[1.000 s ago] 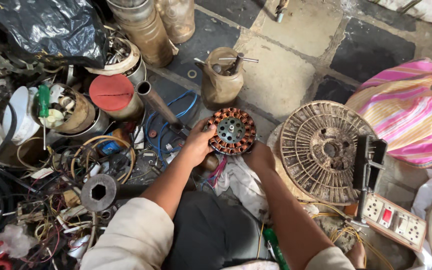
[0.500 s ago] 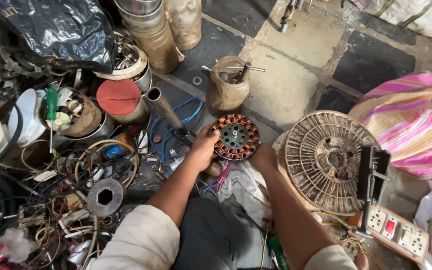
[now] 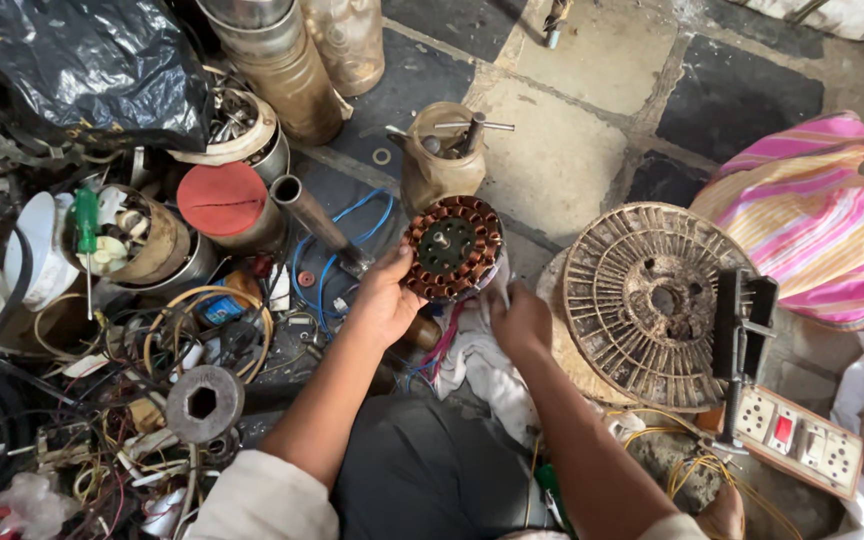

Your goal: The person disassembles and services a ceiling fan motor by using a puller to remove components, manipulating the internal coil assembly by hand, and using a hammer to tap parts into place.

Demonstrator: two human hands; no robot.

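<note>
A round motor stator (image 3: 452, 247) with copper-coloured windings and a dark centre is held upright over my lap. My left hand (image 3: 384, 300) grips its lower left edge. My right hand (image 3: 518, 318) sits at its lower right, fingers closed on thin wires or a rag just under the stator; which one I cannot tell. A crumpled white and pink cloth (image 3: 472, 355) lies beneath both hands.
A round slatted fan cover (image 3: 642, 300) lies to the right, a switch board with sockets (image 3: 797, 440) beyond it. A tin of tools (image 3: 440, 160) stands behind the stator. Cans, a metal pipe (image 3: 317, 220), blue cable and tangled wires crowd the left. A striped cloth (image 3: 822, 220) lies at right.
The view has shifted slightly. My right hand has slid from the stator's right edge down below it. My left hand keeps its hold.
</note>
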